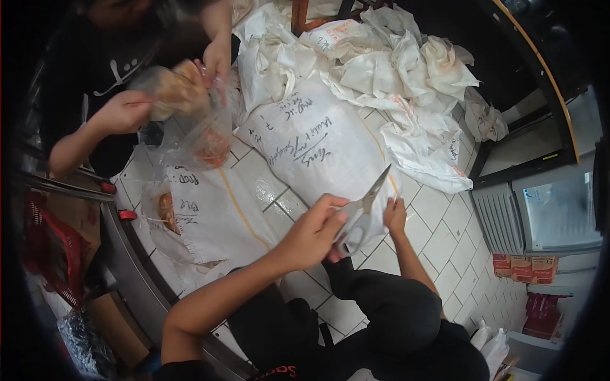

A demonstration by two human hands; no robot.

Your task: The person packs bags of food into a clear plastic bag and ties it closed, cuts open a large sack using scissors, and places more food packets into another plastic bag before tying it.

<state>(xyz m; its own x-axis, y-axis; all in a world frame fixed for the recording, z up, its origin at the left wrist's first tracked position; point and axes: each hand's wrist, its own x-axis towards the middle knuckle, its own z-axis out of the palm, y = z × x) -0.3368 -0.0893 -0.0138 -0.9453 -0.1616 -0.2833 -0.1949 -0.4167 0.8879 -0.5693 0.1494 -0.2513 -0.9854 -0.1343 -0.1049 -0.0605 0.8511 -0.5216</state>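
Observation:
My left hand (314,235) is closed around the handles of a pair of scissors (368,209). Their grey blades point up and away, partly over the sack, and seem shut or nearly so. On the right, my right hand (395,217) pinches the near corner of a large white woven sack (318,140). The sack lies full on the floor, with black handwriting and a yellow stripe. Just left of it is another white sack (219,203) with writing and a yellow stripe. My dark-clothed knees are bent below my hands.
Across from me a person (127,114) holds clear plastic bags (213,140) with orange-brown contents. Crumpled white sacks (394,70) heap at the back. A red crate (60,247) stands left; a dark-framed cabinet (534,114) and red boxes (524,268) stand right. White tiles (432,222) cover the floor.

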